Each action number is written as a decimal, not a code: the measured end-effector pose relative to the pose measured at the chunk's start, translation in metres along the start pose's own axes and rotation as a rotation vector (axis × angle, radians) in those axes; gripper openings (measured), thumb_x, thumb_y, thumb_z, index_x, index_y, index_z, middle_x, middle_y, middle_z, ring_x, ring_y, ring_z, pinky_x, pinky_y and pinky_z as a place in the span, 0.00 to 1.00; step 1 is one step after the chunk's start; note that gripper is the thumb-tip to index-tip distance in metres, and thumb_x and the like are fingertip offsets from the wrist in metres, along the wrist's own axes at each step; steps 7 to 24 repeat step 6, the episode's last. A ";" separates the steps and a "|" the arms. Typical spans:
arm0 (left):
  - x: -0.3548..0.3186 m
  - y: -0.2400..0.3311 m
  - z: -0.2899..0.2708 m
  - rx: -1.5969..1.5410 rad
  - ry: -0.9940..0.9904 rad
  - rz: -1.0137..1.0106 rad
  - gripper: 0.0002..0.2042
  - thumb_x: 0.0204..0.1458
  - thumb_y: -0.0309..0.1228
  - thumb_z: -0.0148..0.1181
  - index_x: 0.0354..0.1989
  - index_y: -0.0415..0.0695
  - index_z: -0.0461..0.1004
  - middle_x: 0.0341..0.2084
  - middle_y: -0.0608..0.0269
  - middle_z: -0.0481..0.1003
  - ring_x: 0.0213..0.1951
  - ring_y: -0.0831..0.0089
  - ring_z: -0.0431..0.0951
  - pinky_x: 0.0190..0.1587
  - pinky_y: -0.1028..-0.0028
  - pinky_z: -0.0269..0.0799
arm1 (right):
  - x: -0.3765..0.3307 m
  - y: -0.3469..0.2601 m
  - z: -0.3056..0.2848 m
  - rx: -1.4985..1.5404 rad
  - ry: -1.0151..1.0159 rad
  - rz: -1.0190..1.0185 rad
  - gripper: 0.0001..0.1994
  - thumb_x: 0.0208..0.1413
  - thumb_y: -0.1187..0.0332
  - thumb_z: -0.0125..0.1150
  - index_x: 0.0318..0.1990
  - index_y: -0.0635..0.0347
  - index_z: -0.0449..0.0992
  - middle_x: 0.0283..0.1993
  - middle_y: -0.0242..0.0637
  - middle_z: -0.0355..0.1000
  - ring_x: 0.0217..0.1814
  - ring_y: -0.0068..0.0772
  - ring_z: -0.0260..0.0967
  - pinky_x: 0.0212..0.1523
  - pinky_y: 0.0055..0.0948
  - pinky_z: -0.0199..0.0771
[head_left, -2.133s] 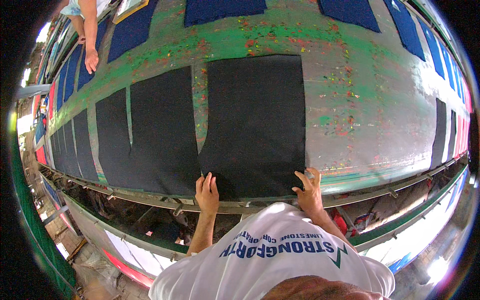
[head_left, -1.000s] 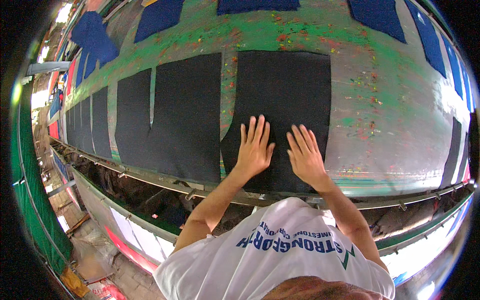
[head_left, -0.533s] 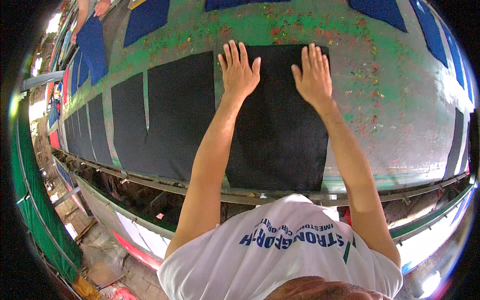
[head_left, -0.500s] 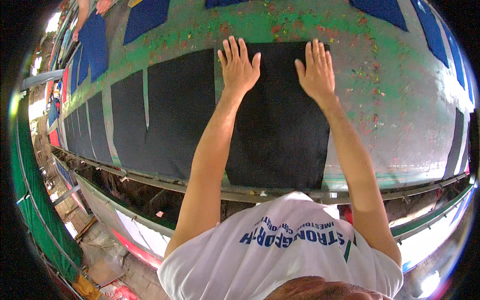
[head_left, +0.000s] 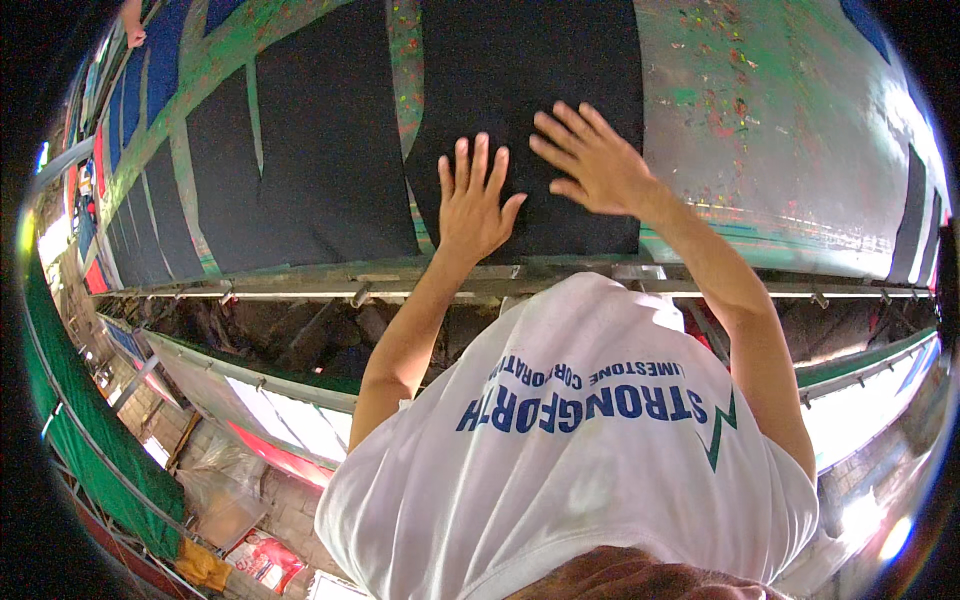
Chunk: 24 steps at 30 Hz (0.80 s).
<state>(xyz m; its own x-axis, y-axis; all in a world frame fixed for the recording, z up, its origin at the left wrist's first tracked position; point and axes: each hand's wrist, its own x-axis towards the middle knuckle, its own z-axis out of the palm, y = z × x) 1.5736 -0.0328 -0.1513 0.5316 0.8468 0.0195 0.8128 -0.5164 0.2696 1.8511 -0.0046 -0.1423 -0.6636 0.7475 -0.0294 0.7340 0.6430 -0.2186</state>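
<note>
A black cloth panel (head_left: 530,60) lies flat on the long, paint-stained table (head_left: 760,130) in front of me. My left hand (head_left: 478,212) rests over the panel's near left part, fingers spread and pointing away from me. Higher up and to the right, my right hand (head_left: 600,165) is on the same panel, its fingers apart and slanting to the far left. Both palms face down and hold nothing. Beside this panel on the left lies another black cloth panel (head_left: 320,140), with a narrow strip of table between them.
Several more black pieces (head_left: 205,185) continue leftward, with blue cloth pieces (head_left: 160,70) beyond. Another person's hand (head_left: 133,22) shows at the far left. A metal rail (head_left: 400,290) runs along the table's near edge. Green sheeting (head_left: 90,440) hangs at the left.
Both hands have slid from the panel's far edge toward me. My right hand has turned its fingers leftward. The view has shifted, so the table's near edge sits higher.
</note>
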 end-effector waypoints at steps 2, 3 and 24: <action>-0.031 -0.013 -0.004 0.029 -0.016 -0.026 0.36 0.71 0.56 0.47 0.79 0.43 0.59 0.82 0.44 0.49 0.82 0.40 0.43 0.78 0.35 0.37 | -0.031 -0.028 0.005 0.049 -0.046 -0.086 0.35 0.71 0.40 0.49 0.79 0.46 0.62 0.86 0.39 0.50 0.88 0.48 0.42 0.86 0.55 0.38; -0.043 -0.020 -0.006 0.010 0.014 -0.030 0.36 0.71 0.57 0.46 0.79 0.43 0.58 0.82 0.45 0.48 0.82 0.40 0.43 0.78 0.35 0.37 | -0.044 -0.039 0.011 0.045 -0.066 -0.158 0.35 0.71 0.40 0.49 0.79 0.46 0.61 0.86 0.38 0.49 0.89 0.47 0.41 0.86 0.55 0.37; -0.057 -0.041 -0.004 0.043 -0.010 -0.055 0.38 0.71 0.58 0.46 0.81 0.44 0.55 0.83 0.46 0.46 0.82 0.39 0.41 0.79 0.34 0.34 | -0.077 -0.051 0.035 0.021 -0.190 -0.408 0.35 0.72 0.41 0.49 0.81 0.42 0.58 0.87 0.36 0.47 0.90 0.46 0.37 0.87 0.53 0.32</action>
